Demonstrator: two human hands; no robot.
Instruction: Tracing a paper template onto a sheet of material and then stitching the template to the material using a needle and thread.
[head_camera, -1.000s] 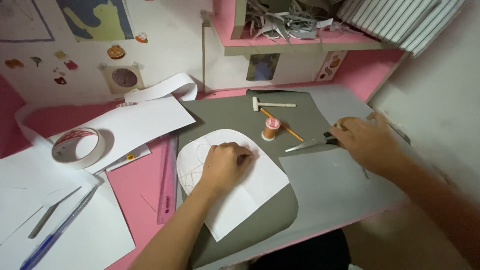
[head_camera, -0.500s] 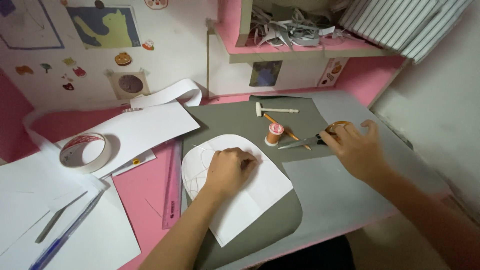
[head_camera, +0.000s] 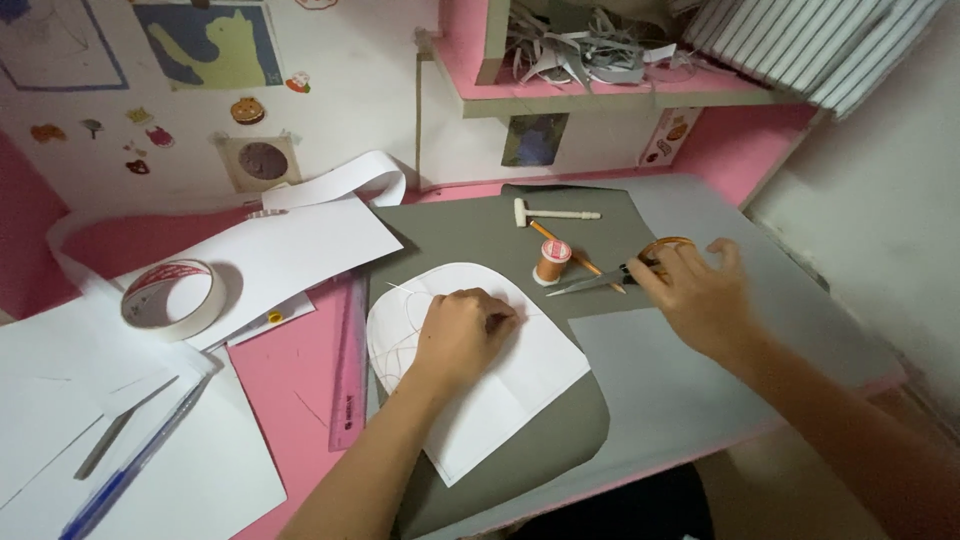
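Right hand grasps scissors by handles, blades closed, tips pointing left toward thread spool. Left hand, loosely curled, presses white paper pattern flat.

white paper pattern | grey-green sheet | orange thread spool | pink ruler | blue pen, lower left

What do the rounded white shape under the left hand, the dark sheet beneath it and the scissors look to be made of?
White shape: thin matte paper, judging by its fold creases and pencil lines. The left hand presses it flat. Dark sheet: olive-grey, dull and smooth with a cleanly cut curved edge; probably felt, card or thin leather, hard to tell. Scissors, at the right hand: shiny metal blades; orange handles, likely plastic.
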